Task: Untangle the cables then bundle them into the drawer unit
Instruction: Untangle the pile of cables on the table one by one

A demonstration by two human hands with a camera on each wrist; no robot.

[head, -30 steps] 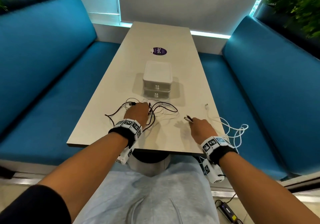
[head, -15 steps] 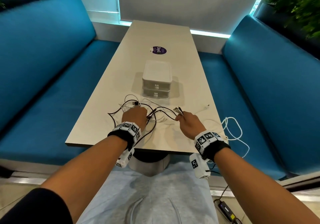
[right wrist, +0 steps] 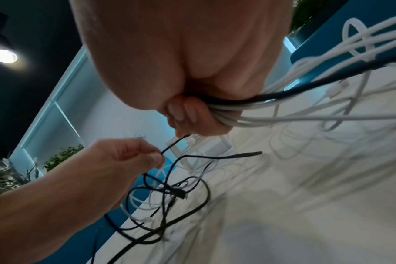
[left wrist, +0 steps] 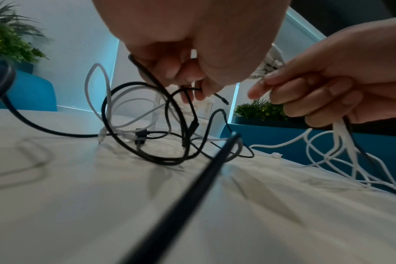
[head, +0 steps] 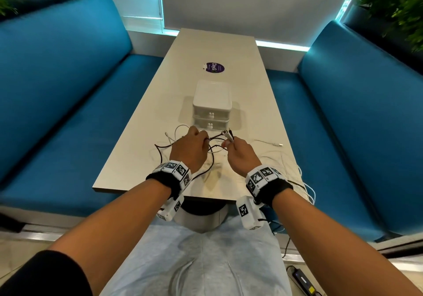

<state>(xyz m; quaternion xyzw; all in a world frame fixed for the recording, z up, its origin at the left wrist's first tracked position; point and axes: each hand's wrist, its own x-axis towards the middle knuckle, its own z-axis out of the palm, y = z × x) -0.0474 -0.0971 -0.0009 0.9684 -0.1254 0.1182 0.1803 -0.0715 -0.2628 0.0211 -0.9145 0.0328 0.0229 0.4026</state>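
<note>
Table (head: 146,122): long, pale, between blue benches.
On it: white drawer unit (head: 212,106), purple sticker (head: 214,67), tangled black and white cables (head: 169,140).

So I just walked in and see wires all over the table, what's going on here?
A person is sorting tangled cables. The right hand grips a gathered bunch of white cables along with a black one, their plug ends sticking up. The left hand pinches a thin black cable above the remaining black-and-white tangle on the pale table. The small white two-drawer unit behind it is closed; nothing has gone in yet.
</note>
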